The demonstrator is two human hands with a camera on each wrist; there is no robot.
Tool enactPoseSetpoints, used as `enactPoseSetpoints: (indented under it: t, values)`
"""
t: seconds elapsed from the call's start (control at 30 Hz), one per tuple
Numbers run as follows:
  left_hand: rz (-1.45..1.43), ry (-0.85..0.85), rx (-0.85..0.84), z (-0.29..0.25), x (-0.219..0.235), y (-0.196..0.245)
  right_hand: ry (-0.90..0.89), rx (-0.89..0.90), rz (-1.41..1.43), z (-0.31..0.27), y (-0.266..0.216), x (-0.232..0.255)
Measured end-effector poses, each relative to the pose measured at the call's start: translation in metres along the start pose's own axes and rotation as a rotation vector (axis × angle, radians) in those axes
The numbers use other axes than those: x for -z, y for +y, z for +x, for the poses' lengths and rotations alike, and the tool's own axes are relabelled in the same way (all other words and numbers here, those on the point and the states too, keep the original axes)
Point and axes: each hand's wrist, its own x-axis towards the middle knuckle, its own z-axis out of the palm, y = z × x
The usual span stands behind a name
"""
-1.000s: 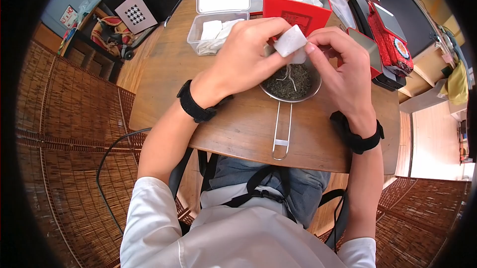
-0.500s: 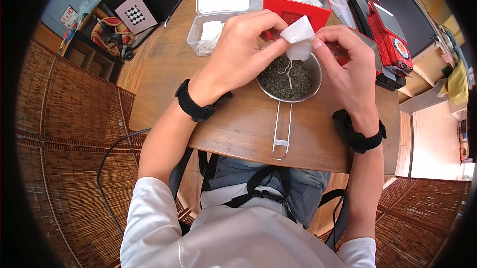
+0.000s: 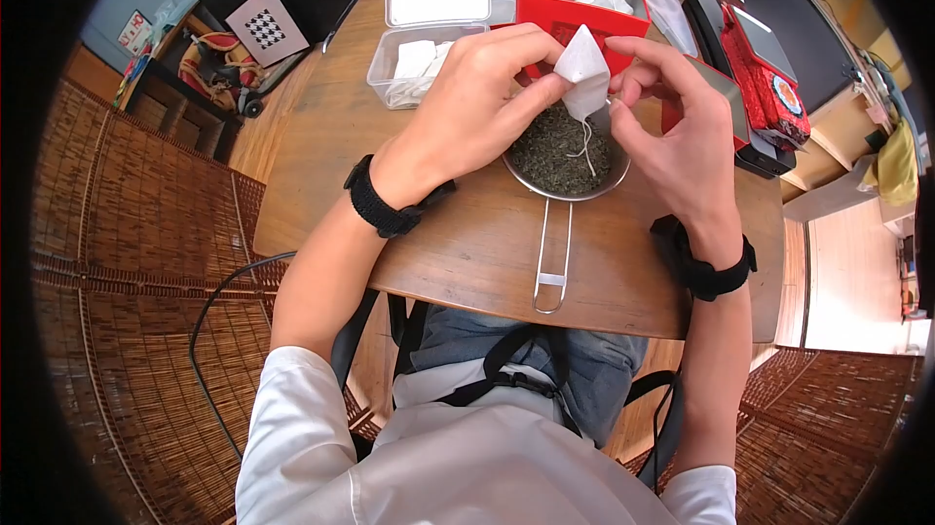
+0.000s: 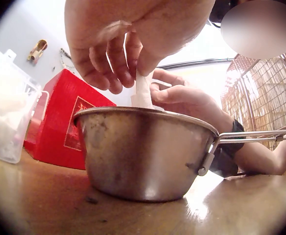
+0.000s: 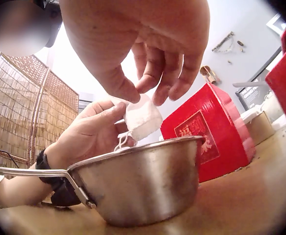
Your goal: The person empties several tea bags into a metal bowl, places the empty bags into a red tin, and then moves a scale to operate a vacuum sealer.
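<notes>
Over a steel pan point(image 3: 624, 177) of dried tea leaves point(image 3: 555, 157), my left hand point(image 3: 479, 96) pinches a white tea bag point(image 3: 585, 77) at its left side, between thumb and forefinger. The bag's top comes to a point, and its white string point(image 3: 587, 143) dangles over the leaves. My right hand point(image 3: 682, 121) hovers at the bag's right side, fingers loosely bent, with the thumb and forefinger apart. In the right wrist view, the lower end of the tea bag point(image 5: 144, 120) hangs just above the pan's rim point(image 5: 133, 148).
Behind the pan stands a red box point(image 3: 633, 26) with tea bags inside. A clear plastic container point(image 3: 383, 87), lid raised, holds white bags at the back left. The pan's wire handle point(image 3: 540, 262) points toward the table's front edge. Red items lie on the right.
The tea bag has turned to stand more upright, its point up, and its string has swung right. My right fingers have come away from its edge; the left hand still pinches it.
</notes>
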Motion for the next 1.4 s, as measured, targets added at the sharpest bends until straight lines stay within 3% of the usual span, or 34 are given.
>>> enactPoseSetpoints:
  t: [0.17, 0.23, 0.47, 0.57, 0.6, 0.67, 0.8, 0.87, 0.93, 0.97, 1.13, 1.2, 1.23, 1.33, 1.37, 1.4]
  values:
    - [0.011, -0.006, -0.018, 0.000, 0.000, 0.002, 0.088, 0.085, -0.006, 0.001, 0.000, -0.002]
    - [0.010, -0.015, 0.006, 0.000, -0.001, 0.001, -0.023, -0.131, -0.157, -0.001, -0.009, 0.004]
    - [0.042, -0.008, 0.049, 0.001, 0.008, -0.002, 0.053, -0.042, -0.091, -0.001, -0.008, 0.001]
    - [0.060, 0.111, 0.175, 0.006, 0.027, -0.001, 0.087, -0.036, -0.085, 0.000, -0.009, 0.000]
    - [0.074, 0.105, 0.171, 0.007, 0.033, -0.007, 0.063, -0.035, -0.094, -0.001, -0.007, 0.000]
    - [0.046, 0.328, 0.074, 0.012, 0.044, -0.020, 0.049, -0.035, -0.105, -0.002, -0.007, -0.001]
    - [0.417, 0.372, 0.041, 0.011, 0.064, -0.026, 0.041, -0.019, -0.060, -0.002, -0.007, 0.001]
    - [0.451, 0.337, 0.026, 0.007, 0.070, -0.037, 0.043, -0.005, -0.066, -0.001, -0.007, 0.002]
    - [0.572, 0.104, 0.022, 0.004, 0.072, -0.045, 0.037, -0.019, -0.057, -0.001, -0.008, 0.002]
    - [0.548, 0.021, 0.104, 0.000, 0.070, -0.044, 0.041, -0.017, -0.059, -0.001, -0.009, 0.003]
    - [0.486, -0.030, 0.158, -0.002, 0.066, -0.048, 0.029, -0.036, -0.054, -0.001, -0.011, 0.006]
    - [0.324, -0.260, 0.249, -0.007, 0.065, -0.047, 0.029, -0.043, -0.051, -0.001, -0.011, 0.006]
    - [0.379, -0.389, 0.379, -0.005, 0.062, -0.042, 0.023, -0.051, -0.046, -0.001, -0.010, 0.007]
    - [0.452, -0.373, 0.440, 0.002, 0.052, -0.022, 0.036, -0.058, -0.024, 0.000, -0.011, 0.010]
    - [0.452, -0.266, 0.329, 0.001, 0.051, -0.021, 0.053, -0.053, -0.023, 0.000, -0.011, 0.011]
    - [0.465, -0.269, 0.312, 0.004, 0.051, -0.015, 0.060, -0.058, -0.015, 0.000, -0.012, 0.013]
